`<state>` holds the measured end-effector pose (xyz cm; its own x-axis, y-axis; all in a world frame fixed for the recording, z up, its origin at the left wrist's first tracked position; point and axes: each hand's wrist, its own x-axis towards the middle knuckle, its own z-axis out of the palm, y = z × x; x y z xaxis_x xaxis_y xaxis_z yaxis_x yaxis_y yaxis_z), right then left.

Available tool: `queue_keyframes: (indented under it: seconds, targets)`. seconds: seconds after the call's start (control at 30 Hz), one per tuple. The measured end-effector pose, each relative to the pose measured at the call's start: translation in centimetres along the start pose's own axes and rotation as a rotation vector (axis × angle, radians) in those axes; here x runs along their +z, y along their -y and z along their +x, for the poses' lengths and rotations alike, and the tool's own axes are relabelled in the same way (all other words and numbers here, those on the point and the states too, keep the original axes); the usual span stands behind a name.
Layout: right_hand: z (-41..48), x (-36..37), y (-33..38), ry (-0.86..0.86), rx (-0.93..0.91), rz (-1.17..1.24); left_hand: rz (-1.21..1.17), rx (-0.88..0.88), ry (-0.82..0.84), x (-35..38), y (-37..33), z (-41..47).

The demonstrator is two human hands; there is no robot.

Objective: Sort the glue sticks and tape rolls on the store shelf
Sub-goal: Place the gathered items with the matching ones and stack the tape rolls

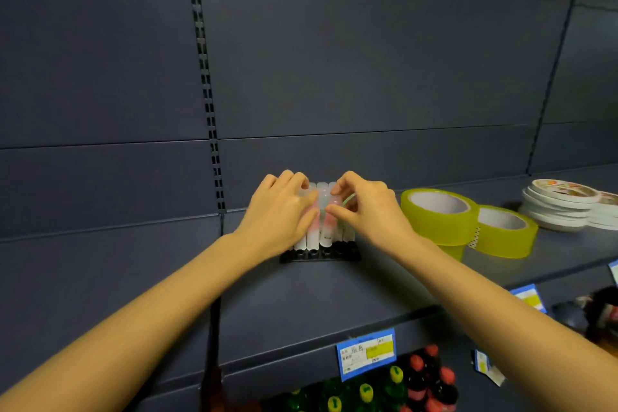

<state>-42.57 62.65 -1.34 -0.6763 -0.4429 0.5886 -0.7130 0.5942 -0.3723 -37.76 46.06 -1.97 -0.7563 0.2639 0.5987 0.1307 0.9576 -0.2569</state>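
Where the dark grey shelf (334,298) runs toward its back edge, a bunch of white and pink glue sticks (323,211) stands upright in a black tray (321,255), about midway along. The left hand (277,211) wraps its curled fingers round the left side of the bunch. The right hand (371,207) pinches the sticks on the right side between thumb and fingertips. Just right of the right hand sit yellow-green tape rolls (438,217), one raised on another, with a further roll touching them on the right. Paper plates (561,207) are stacked near the shelf's right end. A blue price label (366,354) hangs on the front edge, above capped bottles (418,381).
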Motion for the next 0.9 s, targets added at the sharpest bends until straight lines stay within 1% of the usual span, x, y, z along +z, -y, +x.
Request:
queue_keyframes:
  seconds: [0.07,0.13,0.23,0.37,0.43,0.5,0.57,0.73,0.9]
  targets:
    - [0.5,0.1,-0.1,0.035,-0.041,-0.072,-0.015,-0.035,0.016,-0.4,0.3,-0.3]
    - [0.9,0.1,-0.2,0.065,-0.090,-0.160,-0.028,-0.099,-0.030,-1.2,0.7,-0.8]
    - [1.8,-0.7,0.0,0.098,-0.154,-0.270,-0.041,-0.244,-0.098,-2.4,1.3,-1.5]
    - [3.3,-1.9,0.6,0.212,-0.204,-0.339,-0.009,-0.410,-0.053,-3.8,2.3,-3.3]
    - [3.9,-2.0,1.3,0.200,-0.258,-0.401,0.027,-0.478,-0.056,-4.9,2.6,-5.0]
    - [4.0,-1.6,2.4,0.128,-0.322,-0.357,0.079,-0.532,-0.043,-6.2,2.9,-7.0]
    - [3.6,-0.8,4.3,0.104,-0.395,-0.214,0.131,-0.588,-0.027,-7.3,3.1,-9.2]
    - [1.1,3.1,10.3,0.222,-0.611,-0.018,0.266,-0.769,0.003,-10.8,3.0,-16.1]
    - [-1.2,6.7,17.6,0.359,-0.757,0.111,0.379,-0.942,0.056,-15.4,2.7,-23.9]
